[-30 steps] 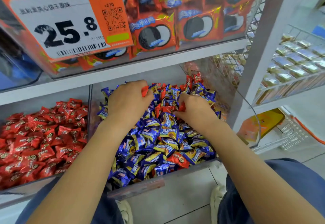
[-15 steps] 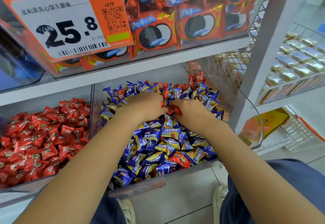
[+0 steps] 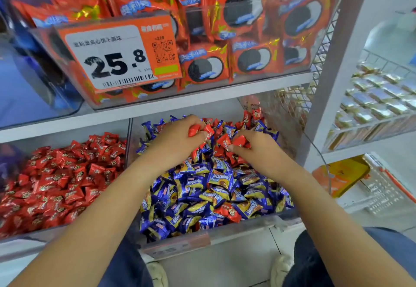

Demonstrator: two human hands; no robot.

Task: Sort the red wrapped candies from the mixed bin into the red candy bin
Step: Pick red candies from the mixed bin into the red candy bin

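Observation:
The mixed bin [image 3: 209, 240] on the lower shelf holds mostly blue-and-yellow wrapped candies [image 3: 216, 187] with red wrapped candies scattered among them, thickest at the back [image 3: 249, 116]. One red candy [image 3: 230, 213] lies near the bin's front. Over the back of the pile, my left hand [image 3: 177, 138] grips red candies [image 3: 195, 129] in its curled fingers. My right hand [image 3: 258, 149] grips more red candies [image 3: 234, 141] just to the right. The red candy bin [image 3: 27, 235], left of the mixed bin, is full of red candies [image 3: 60, 183].
A clear divider [image 3: 128, 142] separates the two bins. The shelf above [image 3: 202, 97] carries a clear bin of red cookie packs with an orange 25.8 price tag [image 3: 119, 55]. A white upright [image 3: 342, 61] and wire baskets [image 3: 378, 97] stand to the right. My knees and shoes show below.
Both hands have lifted slightly off the pile and now show red candies between their fingers. The view has tilted down and closer to the bins.

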